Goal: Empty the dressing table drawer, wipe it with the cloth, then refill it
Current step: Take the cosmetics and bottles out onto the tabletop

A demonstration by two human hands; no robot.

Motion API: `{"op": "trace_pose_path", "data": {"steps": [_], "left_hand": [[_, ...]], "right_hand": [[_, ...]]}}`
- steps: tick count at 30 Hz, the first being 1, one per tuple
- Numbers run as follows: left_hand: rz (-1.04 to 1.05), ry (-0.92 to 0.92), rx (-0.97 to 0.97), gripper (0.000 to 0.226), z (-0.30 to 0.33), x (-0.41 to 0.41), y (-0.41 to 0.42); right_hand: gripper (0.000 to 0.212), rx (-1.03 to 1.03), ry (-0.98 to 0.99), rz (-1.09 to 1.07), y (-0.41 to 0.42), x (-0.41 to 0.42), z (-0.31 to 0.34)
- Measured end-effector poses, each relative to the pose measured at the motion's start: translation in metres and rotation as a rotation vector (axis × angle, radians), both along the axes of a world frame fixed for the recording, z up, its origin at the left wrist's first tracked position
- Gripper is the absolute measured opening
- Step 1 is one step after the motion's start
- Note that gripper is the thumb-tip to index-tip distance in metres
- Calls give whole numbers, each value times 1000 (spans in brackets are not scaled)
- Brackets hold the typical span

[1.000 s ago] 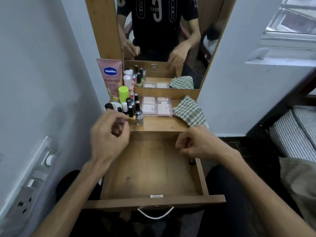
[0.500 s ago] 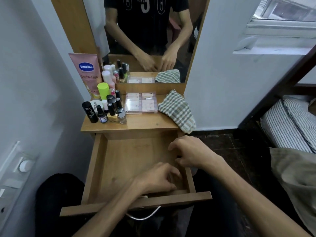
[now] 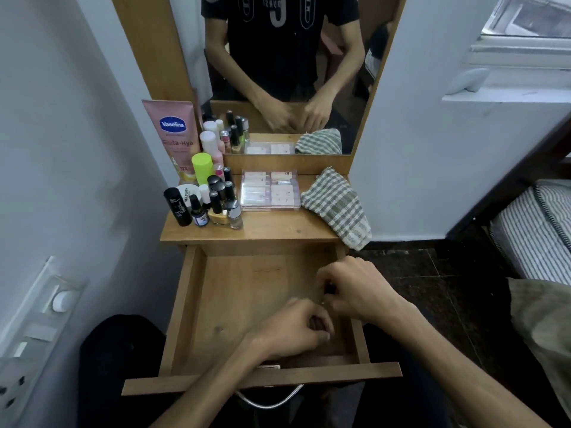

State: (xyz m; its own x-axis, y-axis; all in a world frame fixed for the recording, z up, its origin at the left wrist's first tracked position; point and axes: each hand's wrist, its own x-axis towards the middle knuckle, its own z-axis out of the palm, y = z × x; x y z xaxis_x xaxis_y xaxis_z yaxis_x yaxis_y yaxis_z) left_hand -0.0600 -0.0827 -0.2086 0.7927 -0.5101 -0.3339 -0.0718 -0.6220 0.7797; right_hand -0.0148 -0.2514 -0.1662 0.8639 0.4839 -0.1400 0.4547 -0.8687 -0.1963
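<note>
At the near right corner of the open drawer (image 3: 197, 304), both hands work close together: the right hand (image 3: 355, 288) pinches a small dark item against the right wall, and the left hand (image 3: 293, 329) is curled just near of it, whether closed on anything I cannot tell. The item is mostly hidden by the fingers, so its identity and long axis cannot be made out. The cloth (image 3: 336, 205) lies on the tabletop far of the right hand, the nearer hand to it, right of the bottles (image 3: 216, 199).
</note>
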Motion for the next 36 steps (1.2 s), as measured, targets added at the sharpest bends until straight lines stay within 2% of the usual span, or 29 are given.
{"op": "trace_pose_path", "data": {"steps": [3,8,14,20,24,27,36], "left_hand": [[247,-188,-3,5,18,1,30],[554,-523,-54,21,52,3,88],[664,-728,25,31,65,15,128],[842,-770,38,14,57,33,136],[894,-778,13,19,57,37,133],[924,-768,22,10,55,43,132],[962,-745,46,6,45,44,129]], "right_hand": [[20,194,-30,-31,16,-2,16],[12,522,-79,41,66,2,46],[10,564,-197,61,138,18,58],[30,559,-222,39,172,24,56],[27,581,-237,36,172,23,57],[26,630,-302,-1,157,20,60],[28,753,-341,-207,75,25,61]]}}
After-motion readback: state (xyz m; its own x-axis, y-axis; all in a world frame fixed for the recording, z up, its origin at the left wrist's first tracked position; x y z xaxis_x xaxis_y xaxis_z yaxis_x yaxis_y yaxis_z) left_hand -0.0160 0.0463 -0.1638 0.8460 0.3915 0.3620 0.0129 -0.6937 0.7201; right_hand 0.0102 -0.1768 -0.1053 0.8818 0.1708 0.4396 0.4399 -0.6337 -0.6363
